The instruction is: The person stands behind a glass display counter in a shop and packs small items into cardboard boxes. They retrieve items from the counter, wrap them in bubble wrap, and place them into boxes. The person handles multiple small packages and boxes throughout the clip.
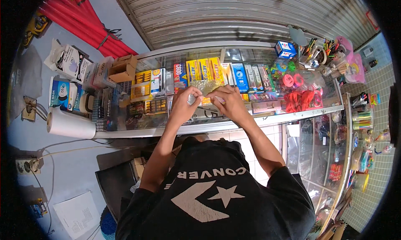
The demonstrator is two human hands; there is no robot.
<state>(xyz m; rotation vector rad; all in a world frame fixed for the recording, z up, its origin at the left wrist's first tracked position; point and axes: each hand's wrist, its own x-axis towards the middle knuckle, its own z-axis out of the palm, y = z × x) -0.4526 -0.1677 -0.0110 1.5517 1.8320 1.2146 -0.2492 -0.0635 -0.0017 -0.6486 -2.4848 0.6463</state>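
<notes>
Both my hands are raised close together over a glass-topped display counter (pixel 116 133). My left hand (pixel 187 103) and my right hand (pixel 229 103) pinch a crumpled, clear plastic piece (pixel 205 86) between thumbs and fingertips. Shiny parts of the plastic spread out beyond the fingers; whether it holds anything cannot be told. Behind it lie yellow pen boxes (pixel 203 67), a red and blue box (pixel 179 75) and a blue box (pixel 240 77).
An open cardboard box (pixel 121 71), a white roll (pixel 71 124) and face mask boxes (pixel 61 94) stand at the left. Pens in holders (pixel 329 50) and a blue battery box (pixel 285 49) are at the right. A corrugated metal shutter (pixel 219 11) rises behind the counter.
</notes>
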